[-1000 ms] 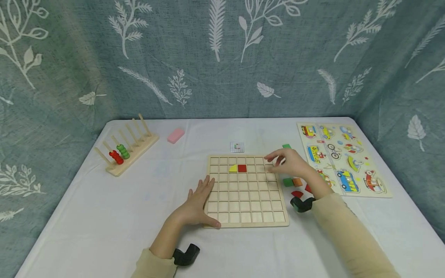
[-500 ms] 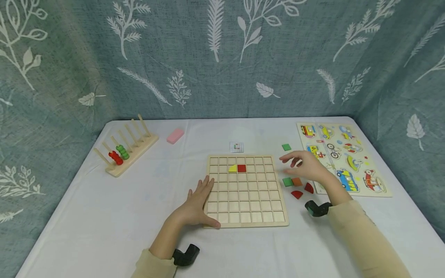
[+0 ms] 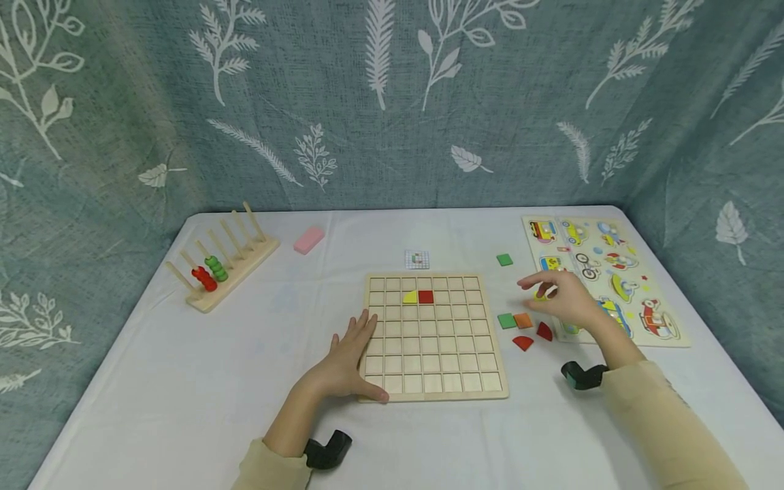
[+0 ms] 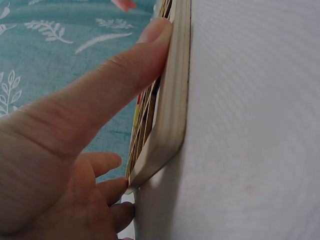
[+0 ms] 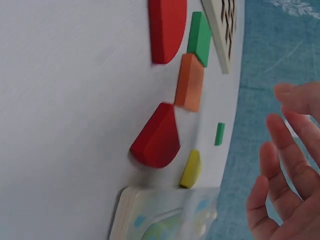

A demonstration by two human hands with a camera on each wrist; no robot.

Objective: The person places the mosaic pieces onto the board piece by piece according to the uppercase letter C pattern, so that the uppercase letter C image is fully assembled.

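Note:
My left hand (image 3: 343, 361) rests with spread fingers along the left edge of a wooden grid board (image 3: 435, 395), its thumb (image 4: 140, 60) on the near rim. On the board a yellow quarter-round piece (image 3: 410, 297) sits beside a red square tile (image 3: 425, 297). My right hand (image 3: 566, 297) hovers to the right of the board, holding nothing, fingers apart. Partly behind those fingers lies a yellow piece (image 5: 190, 170) on the cloth. Near it lie a green square (image 3: 506, 320), an orange square (image 3: 523, 320) and two red quarter-rounds, one (image 3: 523, 343) nearer the board.
A separate green square (image 3: 505, 259) and a small pattern card (image 3: 417, 259) lie behind the board. A vehicle picture puzzle (image 3: 664, 337) is at right, partly under the right hand. At left stand a peg rack (image 3: 248, 267) with red and green beads and a pink block (image 3: 309, 239).
My right hand has moved from over the board's upper right to the right, above the loose pieces and the puzzle's edge. The left hand stays in place.

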